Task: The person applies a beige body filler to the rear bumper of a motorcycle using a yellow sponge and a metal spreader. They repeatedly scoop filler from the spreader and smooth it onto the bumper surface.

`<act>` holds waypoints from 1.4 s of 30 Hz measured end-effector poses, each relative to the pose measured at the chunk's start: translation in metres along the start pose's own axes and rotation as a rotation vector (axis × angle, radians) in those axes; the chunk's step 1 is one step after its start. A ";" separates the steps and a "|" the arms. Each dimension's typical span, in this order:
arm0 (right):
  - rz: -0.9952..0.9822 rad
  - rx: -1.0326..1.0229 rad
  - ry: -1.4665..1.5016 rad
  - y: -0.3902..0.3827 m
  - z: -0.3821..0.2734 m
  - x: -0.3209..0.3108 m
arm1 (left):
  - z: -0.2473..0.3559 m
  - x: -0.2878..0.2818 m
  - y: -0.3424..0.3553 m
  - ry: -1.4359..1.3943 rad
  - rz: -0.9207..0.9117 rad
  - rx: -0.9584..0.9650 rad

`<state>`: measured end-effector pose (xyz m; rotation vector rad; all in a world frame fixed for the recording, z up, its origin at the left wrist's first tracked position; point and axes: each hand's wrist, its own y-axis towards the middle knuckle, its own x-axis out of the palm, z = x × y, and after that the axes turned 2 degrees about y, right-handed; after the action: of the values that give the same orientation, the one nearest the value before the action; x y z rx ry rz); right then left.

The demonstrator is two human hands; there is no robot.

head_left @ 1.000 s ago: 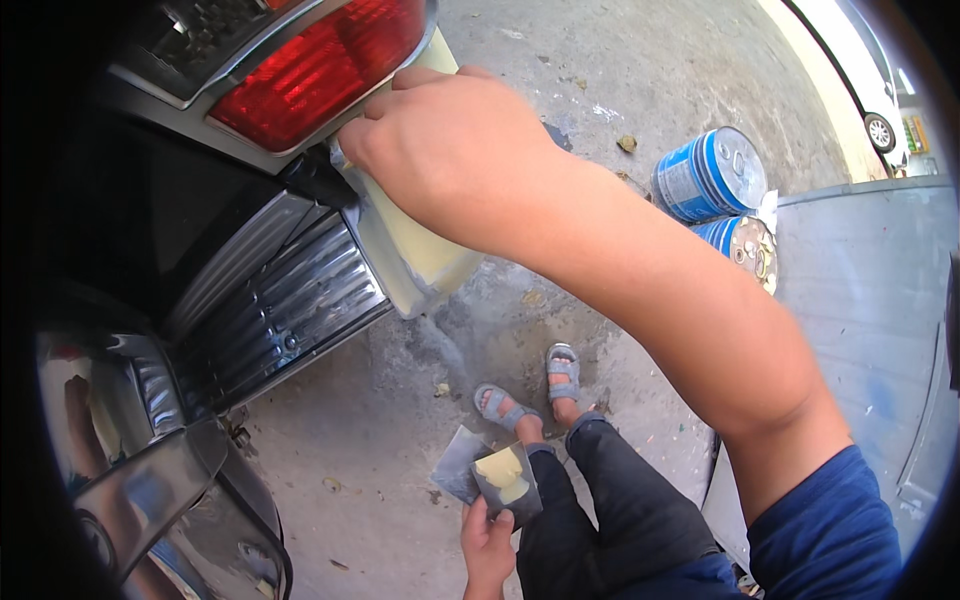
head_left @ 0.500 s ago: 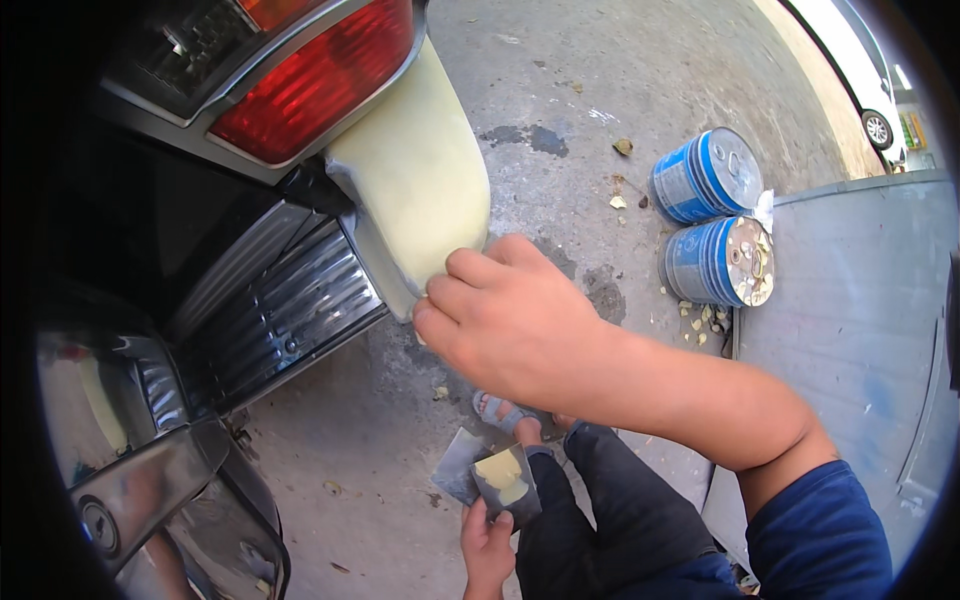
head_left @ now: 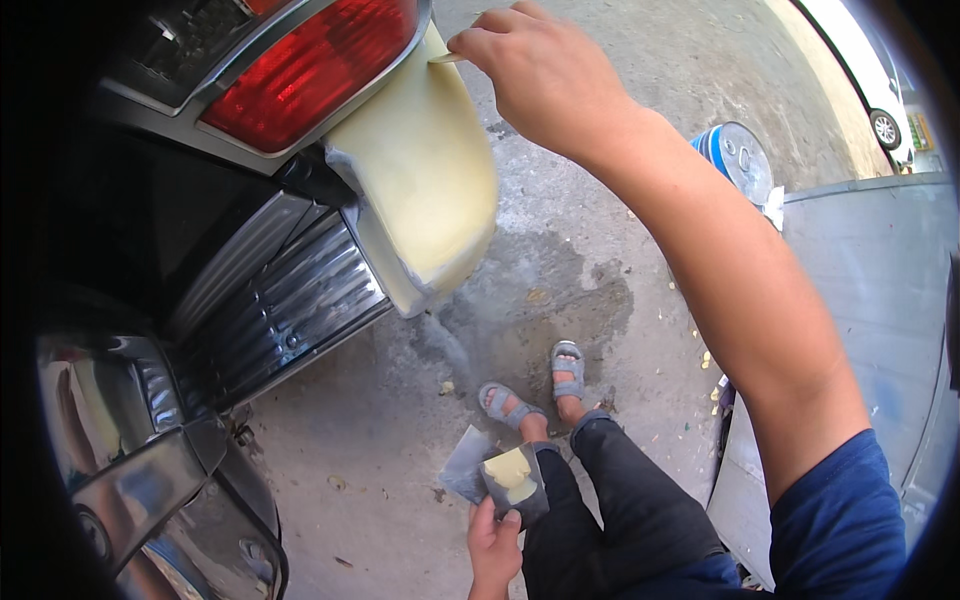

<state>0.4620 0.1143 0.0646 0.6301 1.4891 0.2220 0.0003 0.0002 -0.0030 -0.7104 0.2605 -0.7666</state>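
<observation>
My right hand (head_left: 548, 82) is closed in a pinch on a thin, pale putty spreader (head_left: 445, 58), mostly hidden by the fingers. Its edge is at the upper end of the bumper corner (head_left: 430, 175), just beside the red tail light (head_left: 325, 75). Smooth pale yellow filler covers this corner, with grey along its inner and lower edges. Low in the view, my left hand (head_left: 492, 545) grips two flat, dark grey putty plates (head_left: 464, 468), fanned apart. A lump of yellow filler (head_left: 510, 470) lies on the right-hand plate.
The vehicle's dark open rear with a ribbed metal sill (head_left: 295, 290) takes up the left. A blue pail (head_left: 735, 160) stands partly behind my right forearm, near a grey metal panel (head_left: 870, 300). My sandalled feet (head_left: 566, 370) are on stained concrete. A white car (head_left: 875, 90) is parked far right.
My right hand has moved from the bumper's lower tip up to its upper end beside the tail light, uncovering the tip. My left hand still holds the plates, almost unmoved.
</observation>
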 end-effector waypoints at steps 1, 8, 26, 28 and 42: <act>-0.027 0.002 0.013 0.004 0.000 0.001 | -0.002 -0.001 0.000 0.003 0.001 0.005; 0.092 -0.009 -0.090 0.009 -0.020 0.005 | -0.002 -0.001 -0.001 -0.068 0.011 0.014; 0.046 -0.104 0.016 0.005 -0.086 0.000 | 0.005 0.001 -0.002 0.015 -0.006 0.038; -0.019 -0.131 0.090 -0.004 -0.090 -0.007 | 0.003 -0.001 -0.003 0.024 0.003 0.017; -0.141 -0.081 0.340 -0.072 -0.073 -0.041 | 0.011 0.004 0.000 -0.003 0.002 0.023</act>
<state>0.3700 0.0526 0.0656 0.4335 1.8336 0.2895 0.0079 0.0023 0.0054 -0.6893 0.2497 -0.7656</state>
